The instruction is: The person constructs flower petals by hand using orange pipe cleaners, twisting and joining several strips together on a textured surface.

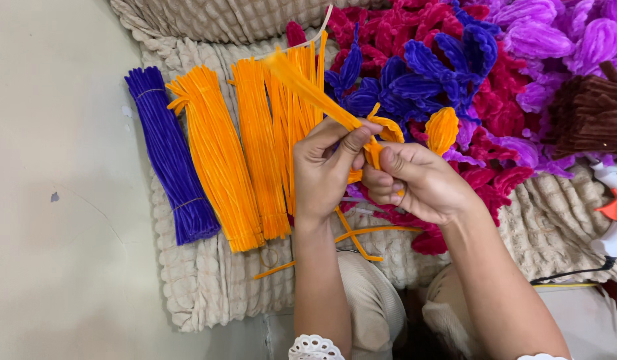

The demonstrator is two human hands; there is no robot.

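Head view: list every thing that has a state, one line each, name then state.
left hand: fingers pinching the orange stems.
right hand: closed on the twisted part.
orange stems: held, slanting up-left.
purple bundle: tied, lying flat.
orange bundles: lying flat side by side.
glue gun: lying on the mat, corded.
orange petal: finished, lying on the flower pile.

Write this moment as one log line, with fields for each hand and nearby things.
left hand: pinches orange pipe cleaner | right hand: grips folded orange piece | nearby: orange bundles, purple bundle, glue gun
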